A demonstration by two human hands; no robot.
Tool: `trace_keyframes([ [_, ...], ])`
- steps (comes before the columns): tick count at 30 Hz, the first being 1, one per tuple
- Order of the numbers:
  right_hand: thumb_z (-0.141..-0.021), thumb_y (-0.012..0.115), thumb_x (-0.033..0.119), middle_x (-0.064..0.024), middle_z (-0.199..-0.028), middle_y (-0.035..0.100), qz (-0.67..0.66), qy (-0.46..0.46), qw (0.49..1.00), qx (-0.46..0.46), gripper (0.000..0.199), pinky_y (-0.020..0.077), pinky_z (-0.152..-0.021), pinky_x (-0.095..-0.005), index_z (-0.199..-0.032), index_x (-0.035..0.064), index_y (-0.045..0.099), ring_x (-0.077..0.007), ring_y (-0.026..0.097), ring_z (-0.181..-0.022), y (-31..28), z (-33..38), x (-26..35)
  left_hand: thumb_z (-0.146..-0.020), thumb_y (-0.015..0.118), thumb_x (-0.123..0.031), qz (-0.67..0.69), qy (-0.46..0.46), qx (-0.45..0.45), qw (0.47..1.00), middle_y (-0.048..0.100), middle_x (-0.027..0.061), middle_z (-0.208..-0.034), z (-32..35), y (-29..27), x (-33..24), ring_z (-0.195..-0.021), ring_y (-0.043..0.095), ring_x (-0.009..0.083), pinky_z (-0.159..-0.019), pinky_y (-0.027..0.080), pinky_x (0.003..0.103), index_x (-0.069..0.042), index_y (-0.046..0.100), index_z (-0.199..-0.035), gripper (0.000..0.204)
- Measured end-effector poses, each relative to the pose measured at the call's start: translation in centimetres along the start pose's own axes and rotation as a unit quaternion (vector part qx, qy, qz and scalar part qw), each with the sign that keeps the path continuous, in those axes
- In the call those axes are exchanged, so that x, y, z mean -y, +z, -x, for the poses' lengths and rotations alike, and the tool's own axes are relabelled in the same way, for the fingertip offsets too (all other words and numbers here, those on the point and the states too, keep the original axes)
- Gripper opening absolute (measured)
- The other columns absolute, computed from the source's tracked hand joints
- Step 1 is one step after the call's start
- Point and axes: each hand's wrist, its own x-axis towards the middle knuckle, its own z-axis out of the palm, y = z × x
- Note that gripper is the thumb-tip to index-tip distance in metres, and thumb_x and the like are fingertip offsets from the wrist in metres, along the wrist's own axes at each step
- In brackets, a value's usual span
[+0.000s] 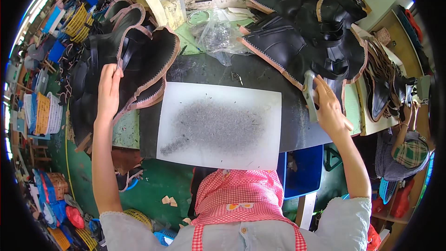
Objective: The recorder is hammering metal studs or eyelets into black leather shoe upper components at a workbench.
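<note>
My left hand (109,90) is at the left pile of black leather shoe uppers (153,65), whose pinkish edges are cut in a zigzag. Its fingers pinch the rim of one upper. On the right, my right hand (329,109) is closed around a hammer (310,94) with a greyish metal head and a pale wooden handle end. The hammer is beside the right pile of black uppers (278,37). Between my hands a white board (218,155), worn grey in its middle, lies on the dark tabletop, overhanging its near edge.
A clear plastic bag (218,32) and a yellowish block (167,9) stand behind the board. A small metal piece (237,78) lies nearby. Under the table is a blue bin (304,172). At the far right a co-worker's hand (411,109) is near more uppers (378,88).
</note>
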Motion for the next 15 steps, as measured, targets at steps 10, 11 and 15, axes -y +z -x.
trace_keyframes([
  [10,-0.084,0.067,0.0,-0.0125,-0.091,0.072,-0.12,0.072,0.975,-0.173,0.026,0.0526,-0.067,-0.0275,-0.11,0.0014,0.069,-0.0103,0.065,-0.079,-6.0,-4.0,2.8,-0.096,0.06,-0.007,0.175,-0.007,-0.129,0.976,0.067,0.0069,-0.104,1.6,-0.7,-6.9,-0.082,0.063,0.0092,-0.069,0.055,0.021,0.002,0.068,-0.106,0.016],
  [11,-0.081,0.069,0.001,-0.0119,-0.092,0.072,-0.193,0.133,0.968,-0.086,0.029,0.0534,-0.067,-0.0279,-0.11,0.0004,0.069,-0.0104,0.066,-0.079,-7.8,-3.3,5.1,-0.097,0.059,-0.008,0.193,-0.003,-0.147,0.97,0.068,0.0078,-0.104,1.3,-0.4,-8.4,-0.082,0.064,0.0099,-0.067,0.056,0.022,0.004,0.068,-0.107,0.017],
  [15,-0.071,0.069,0.007,-0.0154,-0.099,0.069,-0.206,-0.17,0.96,0.088,0.034,0.0576,-0.071,-0.0352,-0.101,-0.0058,0.062,-0.0291,0.07,-0.084,-5.6,-1.0,10.8,-0.099,0.055,-0.012,0.338,0.015,-0.177,0.924,0.068,0.0138,-0.102,1.5,0.6,-15.2,-0.085,0.069,0.0182,-0.064,0.06,0.027,0.004,0.066,-0.105,0.021],
])
